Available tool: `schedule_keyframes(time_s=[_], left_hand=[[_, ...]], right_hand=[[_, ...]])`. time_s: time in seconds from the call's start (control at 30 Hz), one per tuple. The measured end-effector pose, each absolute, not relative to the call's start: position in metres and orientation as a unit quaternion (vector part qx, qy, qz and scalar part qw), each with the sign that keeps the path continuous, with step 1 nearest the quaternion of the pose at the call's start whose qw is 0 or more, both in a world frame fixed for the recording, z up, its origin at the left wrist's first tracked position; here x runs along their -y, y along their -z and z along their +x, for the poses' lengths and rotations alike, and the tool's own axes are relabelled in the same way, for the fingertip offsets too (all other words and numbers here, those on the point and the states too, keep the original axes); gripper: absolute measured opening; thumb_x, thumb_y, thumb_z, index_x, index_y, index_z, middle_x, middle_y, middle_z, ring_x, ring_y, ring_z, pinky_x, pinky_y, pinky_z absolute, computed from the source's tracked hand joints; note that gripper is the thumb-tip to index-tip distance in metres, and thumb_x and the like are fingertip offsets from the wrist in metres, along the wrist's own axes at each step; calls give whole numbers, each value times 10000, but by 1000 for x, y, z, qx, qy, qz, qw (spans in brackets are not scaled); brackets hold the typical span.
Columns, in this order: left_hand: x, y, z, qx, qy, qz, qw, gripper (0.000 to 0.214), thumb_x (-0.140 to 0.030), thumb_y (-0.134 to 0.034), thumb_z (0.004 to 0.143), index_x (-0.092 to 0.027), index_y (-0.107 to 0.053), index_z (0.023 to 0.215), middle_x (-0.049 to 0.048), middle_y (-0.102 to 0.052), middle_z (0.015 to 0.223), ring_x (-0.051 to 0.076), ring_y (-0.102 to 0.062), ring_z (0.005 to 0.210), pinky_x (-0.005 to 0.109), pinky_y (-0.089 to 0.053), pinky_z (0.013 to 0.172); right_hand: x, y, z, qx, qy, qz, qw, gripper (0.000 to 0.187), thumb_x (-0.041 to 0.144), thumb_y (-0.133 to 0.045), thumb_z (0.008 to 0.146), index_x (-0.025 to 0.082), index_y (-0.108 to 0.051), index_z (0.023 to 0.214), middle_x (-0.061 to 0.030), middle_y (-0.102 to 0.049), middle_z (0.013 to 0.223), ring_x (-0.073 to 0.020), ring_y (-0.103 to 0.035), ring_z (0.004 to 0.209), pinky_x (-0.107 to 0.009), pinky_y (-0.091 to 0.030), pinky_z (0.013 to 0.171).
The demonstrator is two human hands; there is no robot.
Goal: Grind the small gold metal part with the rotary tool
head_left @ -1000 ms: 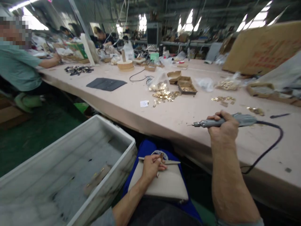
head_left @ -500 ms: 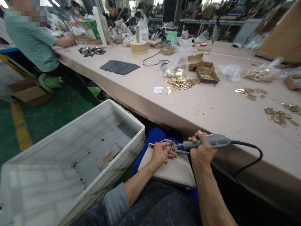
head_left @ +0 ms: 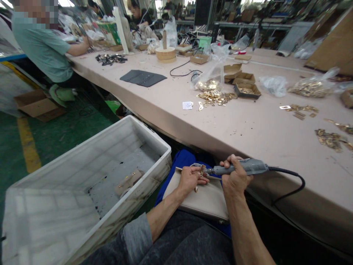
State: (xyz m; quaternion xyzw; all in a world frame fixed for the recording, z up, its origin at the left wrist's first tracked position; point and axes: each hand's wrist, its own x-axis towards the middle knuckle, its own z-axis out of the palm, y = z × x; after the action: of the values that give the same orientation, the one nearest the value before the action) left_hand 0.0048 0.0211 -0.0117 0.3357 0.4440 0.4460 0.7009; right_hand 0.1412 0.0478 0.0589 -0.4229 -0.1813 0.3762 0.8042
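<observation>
1. Since a second ago my right hand (head_left: 234, 180) has come off the table (head_left: 248, 129) and down to my lap, bringing the driver (head_left: 238, 168) with it; in the last half second hardly anything shifts.
2. My right fingers are wrapped tight around the driver's grey body, thumb on top. Its tip points left and meets the clasp (head_left: 202, 170).
3. My left hand (head_left: 190, 179) rests on the bag (head_left: 201, 198), fingers curled shut and pinching the small gold clasp at the bag's top edge.
4. The bag is beige and lies flat across my lap, over a blue cloth (head_left: 183, 159), just below the table's near edge.
5. The driver's black cord (head_left: 289, 187) loops from its rear end down past the table's edge.
6. A white bin (head_left: 82, 191) stands just left of my knees; a beige piece (head_left: 128, 182) lies on its floor.
7. On the table, well beyond my hands, gold parts (head_left: 216, 97) lie in a loose heap beside small brown boxes (head_left: 245, 88) and a clear sack (head_left: 209, 79).
8. A dark mat (head_left: 143, 78) lies farther left.
9. A person in a green shirt (head_left: 41, 51) works at the table's far left end.
</observation>
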Motion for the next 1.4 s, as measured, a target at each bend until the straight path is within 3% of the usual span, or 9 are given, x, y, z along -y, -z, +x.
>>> schedule_keyframes(time_s=[0.37,0.87,1.13,1.4], left_hand=[[-20,16,7,-438,-459,360,684,232,-255,-700,898,-46,-755,983,173,-765,901,232,-781,722,201,-633,614],[-20,14,10,-465,-469,337,671,165,-139,-647,882,-28,-745,955,150,-755,805,239,-769,648,221,-623,547],[-20,15,10,-488,-446,315,681,216,-240,-714,863,-33,-773,883,181,-758,778,253,-763,640,244,-619,558],[-18,12,10,-478,-456,305,686,210,-223,-706,855,-33,-785,898,178,-766,823,245,-767,640,215,-614,537]], right_hand=[[-47,-60,141,172,-382,-422,804,358,213,-878,656,179,-533,746,39,-552,640,-101,-478,503,-270,-532,539],[-35,-77,151,198,-356,-404,819,290,199,-824,722,184,-537,756,38,-521,637,-105,-467,524,-260,-525,556],[-31,-71,144,202,-363,-408,813,300,217,-845,734,176,-549,754,35,-537,666,-103,-485,522,-273,-538,562],[-29,-71,142,211,-358,-402,816,274,210,-830,749,172,-558,739,30,-535,661,-109,-491,517,-278,-535,555]])
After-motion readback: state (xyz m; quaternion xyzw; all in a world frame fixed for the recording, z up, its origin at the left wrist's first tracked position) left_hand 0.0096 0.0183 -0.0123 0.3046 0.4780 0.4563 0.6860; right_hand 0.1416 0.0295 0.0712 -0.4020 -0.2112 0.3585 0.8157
